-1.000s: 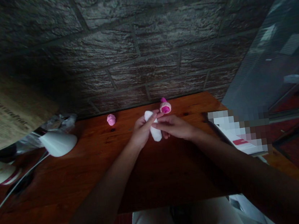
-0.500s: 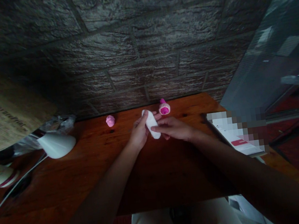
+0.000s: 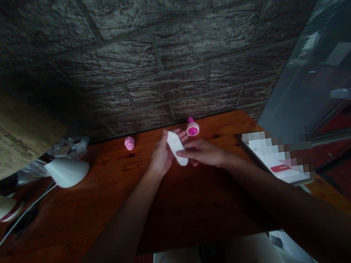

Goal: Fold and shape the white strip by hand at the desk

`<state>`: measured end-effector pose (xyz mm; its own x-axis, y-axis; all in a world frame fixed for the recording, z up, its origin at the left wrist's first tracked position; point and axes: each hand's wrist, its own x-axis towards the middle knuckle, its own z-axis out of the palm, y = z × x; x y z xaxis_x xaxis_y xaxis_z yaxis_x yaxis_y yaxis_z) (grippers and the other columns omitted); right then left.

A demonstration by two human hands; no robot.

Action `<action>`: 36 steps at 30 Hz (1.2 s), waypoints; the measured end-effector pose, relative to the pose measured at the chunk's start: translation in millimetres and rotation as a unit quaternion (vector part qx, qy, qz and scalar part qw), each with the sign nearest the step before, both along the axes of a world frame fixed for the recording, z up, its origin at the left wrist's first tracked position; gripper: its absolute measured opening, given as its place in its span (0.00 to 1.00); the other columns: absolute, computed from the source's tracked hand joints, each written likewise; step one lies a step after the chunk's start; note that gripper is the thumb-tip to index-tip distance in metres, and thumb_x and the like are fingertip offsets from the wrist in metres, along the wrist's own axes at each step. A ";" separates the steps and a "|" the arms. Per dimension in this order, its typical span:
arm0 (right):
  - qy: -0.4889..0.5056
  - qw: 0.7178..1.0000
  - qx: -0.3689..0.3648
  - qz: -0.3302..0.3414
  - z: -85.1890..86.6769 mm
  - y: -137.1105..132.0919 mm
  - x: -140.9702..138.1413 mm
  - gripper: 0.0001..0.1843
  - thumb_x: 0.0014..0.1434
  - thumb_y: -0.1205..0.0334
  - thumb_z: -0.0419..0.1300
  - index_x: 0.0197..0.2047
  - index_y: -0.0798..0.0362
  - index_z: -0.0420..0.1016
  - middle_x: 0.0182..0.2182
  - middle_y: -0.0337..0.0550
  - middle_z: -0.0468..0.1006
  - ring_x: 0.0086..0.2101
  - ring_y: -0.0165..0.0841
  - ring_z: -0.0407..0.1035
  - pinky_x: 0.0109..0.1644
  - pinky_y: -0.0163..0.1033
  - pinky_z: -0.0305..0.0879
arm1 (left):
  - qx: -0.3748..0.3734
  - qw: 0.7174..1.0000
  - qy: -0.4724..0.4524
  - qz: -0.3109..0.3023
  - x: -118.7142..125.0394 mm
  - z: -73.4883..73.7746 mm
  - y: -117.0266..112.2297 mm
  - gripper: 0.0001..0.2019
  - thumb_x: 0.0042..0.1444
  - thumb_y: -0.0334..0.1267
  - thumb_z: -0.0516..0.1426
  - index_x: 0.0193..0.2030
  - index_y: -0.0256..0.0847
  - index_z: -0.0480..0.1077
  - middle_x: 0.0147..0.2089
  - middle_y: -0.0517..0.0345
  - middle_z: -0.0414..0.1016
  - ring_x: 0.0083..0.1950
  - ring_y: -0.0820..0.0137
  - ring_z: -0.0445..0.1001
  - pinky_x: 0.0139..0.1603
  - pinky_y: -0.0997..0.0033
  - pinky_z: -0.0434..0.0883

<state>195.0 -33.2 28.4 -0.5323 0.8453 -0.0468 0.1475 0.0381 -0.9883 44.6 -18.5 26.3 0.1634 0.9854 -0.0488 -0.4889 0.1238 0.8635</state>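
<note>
From my distant post I see a white elongated piece [image 3: 175, 143] slanting across the left hand [image 3: 162, 155], fingers spread behind it. The right hand [image 3: 204, 152] pinches its lower end, thumb on top. Pink lump [image 3: 129, 143] on wooden bench [image 3: 93, 218], well left; pink-and-magenta piece [image 3: 192, 128] near left fingertips. Dark block-patterned wall [image 3: 140, 50] behind.

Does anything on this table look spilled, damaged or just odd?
I see no spill or damage. The white clay-like strip in the left hand and right hand looks intact. Only the flat white-and-red item on the right looks odd: blocky pixels hide part of it.
</note>
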 end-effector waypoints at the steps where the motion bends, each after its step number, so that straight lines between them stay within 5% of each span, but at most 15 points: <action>1: -0.001 1.000 -0.001 0.003 -0.6 -0.1 -0.4 0.13 0.60 0.54 0.62 0.33 0.57 0.75 0.24 0.37 0.74 0.19 0.23 0.62 0.24 0.32 0.58 | 0.001 1.000 0.006 0.005 -0.1 0.0 -0.4 0.19 0.61 0.52 0.56 0.43 0.36 0.76 0.47 0.42 0.81 0.55 0.56 0.76 0.58 0.55 0.71; 17: -0.015 1.000 0.010 0.019 -4.1 0.5 -2.5 0.15 0.59 0.52 0.62 0.34 0.57 0.77 0.26 0.38 0.76 0.19 0.23 0.62 0.24 0.31 0.59 | 0.024 0.998 0.050 0.036 1.0 -3.0 -1.1 0.20 0.58 0.53 0.59 0.38 0.35 0.77 0.37 0.45 0.82 0.46 0.58 0.80 0.51 0.57 0.75; 27: 0.023 0.997 0.059 -0.032 -1.3 2.6 -0.3 0.21 0.57 0.43 0.63 0.30 0.55 0.72 0.21 0.34 0.68 0.18 0.24 0.59 0.22 0.33 0.56 | 0.033 0.999 0.027 -0.001 2.5 -1.9 -2.9 0.21 0.54 0.54 0.63 0.39 0.34 0.77 0.42 0.43 0.82 0.50 0.58 0.78 0.46 0.64 0.75; 36: 0.036 0.998 0.040 -0.036 -1.1 2.1 -3.0 0.23 0.54 0.41 0.64 0.30 0.55 0.73 0.21 0.35 0.69 0.18 0.23 0.59 0.21 0.32 0.57 | 0.122 0.990 0.069 0.021 -1.5 -21.7 6.0 0.21 0.53 0.53 0.63 0.39 0.34 0.78 0.36 0.49 0.82 0.33 0.69 0.77 0.30 0.73 0.70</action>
